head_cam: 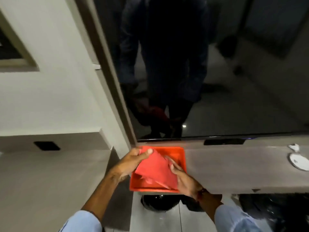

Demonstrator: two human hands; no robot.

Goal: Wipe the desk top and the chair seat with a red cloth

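Note:
A red cloth is held just above a red tray that sits at the left end of a grey-brown desk top. My left hand pinches the cloth's upper left corner between thumb and fingers. My right hand grips the cloth's lower right edge. The cloth hangs stretched between both hands, partly folded. No chair seat is visible.
A large dark screen stands upright along the back of the desk and reflects a standing person. A white round dish lies at the desk's right end. A black round object sits on the floor under the desk. A white wall is at left.

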